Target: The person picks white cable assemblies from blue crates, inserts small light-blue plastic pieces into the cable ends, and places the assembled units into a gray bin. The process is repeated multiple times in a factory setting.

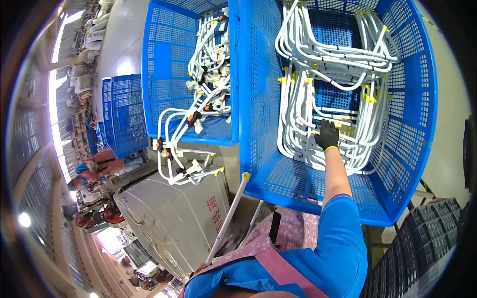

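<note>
My right hand (328, 135), in a black glove with a yellow cuff edge, reaches into a large blue perforated crate (268, 186). Its fingers look stretched out over the near stack of bent white tube frames (298, 141), touching or just above the tubes; I cannot see a grip on any. Behind lies a second stack of white frames (343, 54) with black marks and yellow end pieces. A white tube (229, 213) with a yellow cap slants up beside my body, its lower end hidden by my clothing. My left hand is not visible.
Left of the big crate, another blue crate (149, 89) holds tangled white tubes with orange and black clips. More tube frames (174, 149) rest over a large wrapped carton (174, 218). Dark crates (422, 248) stand at lower right; a person (94, 171) is far left.
</note>
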`<state>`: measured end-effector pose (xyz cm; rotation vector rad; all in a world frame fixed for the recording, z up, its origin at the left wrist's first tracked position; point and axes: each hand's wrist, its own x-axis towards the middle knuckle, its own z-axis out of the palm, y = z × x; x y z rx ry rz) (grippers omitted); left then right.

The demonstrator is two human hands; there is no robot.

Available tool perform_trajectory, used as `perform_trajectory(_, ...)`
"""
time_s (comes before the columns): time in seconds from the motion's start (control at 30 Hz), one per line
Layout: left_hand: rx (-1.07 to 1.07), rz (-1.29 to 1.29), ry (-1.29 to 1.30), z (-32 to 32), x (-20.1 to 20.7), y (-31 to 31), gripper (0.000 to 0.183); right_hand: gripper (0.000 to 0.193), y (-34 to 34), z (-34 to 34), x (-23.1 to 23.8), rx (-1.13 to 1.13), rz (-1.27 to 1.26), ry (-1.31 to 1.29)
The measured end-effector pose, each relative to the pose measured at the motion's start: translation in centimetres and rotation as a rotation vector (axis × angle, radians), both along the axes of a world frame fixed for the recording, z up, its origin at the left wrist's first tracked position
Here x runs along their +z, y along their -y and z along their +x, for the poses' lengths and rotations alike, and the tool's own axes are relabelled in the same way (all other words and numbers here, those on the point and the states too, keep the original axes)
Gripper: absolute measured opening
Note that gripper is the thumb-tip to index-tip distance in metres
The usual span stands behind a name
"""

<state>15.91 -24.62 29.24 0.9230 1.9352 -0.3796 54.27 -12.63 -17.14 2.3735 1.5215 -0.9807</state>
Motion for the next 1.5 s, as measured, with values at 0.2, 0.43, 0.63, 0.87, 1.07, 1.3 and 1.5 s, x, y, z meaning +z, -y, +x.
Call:
perform_trajectory(0.2, 0.031, -0.005, -0.047, -0.3, -1.0, -0.2, 0.049, 0.043, 0.6, -0.7, -1.0, 0.036, -0.084, -0.099)
perform_trajectory(0.43, 0.008, 0.027, -0.015, -2.3, -1.0, 0.5, 0.045, 0.033, 3.9, -7.1, 8.9, -0.072, 0.335, -0.439)
perform_trajectory(0.63, -0.061, 0.108, 0.071, -6.9, -0.1, 1.2, 0.042, 0.028, 6.9, -8.5, 22.8, -0.017, 0.537, -0.499)
perform_trajectory(0.87, -0.131, 0.255, 0.214, -15.7, 0.8, 2.8, 0.038, 0.03, 11.8, -10.5, 35.5, 0.076, 0.758, -0.113)
perform_trajectory(1.07, -0.27, 0.518, 0.365, -22.5, 0.1, 2.4, 0.021, 0.021, 21.9, -17.2, 44.9, -0.099, 0.974, 0.067)
perform_trajectory(1.3, -0.337, 0.523, 0.623, -25.6, 1.7, -0.2, 0.024, 0.016, 43.9, -20.7, 50.3, -1.326, 1.44, 0.105)
perform_trajectory(1.5, -0.394, 0.538, 0.672, -25.0, 10.0, -0.5, 0.022, 0.025, 51.7, -26.2, 49.5, -1.054, 1.443, 0.48)
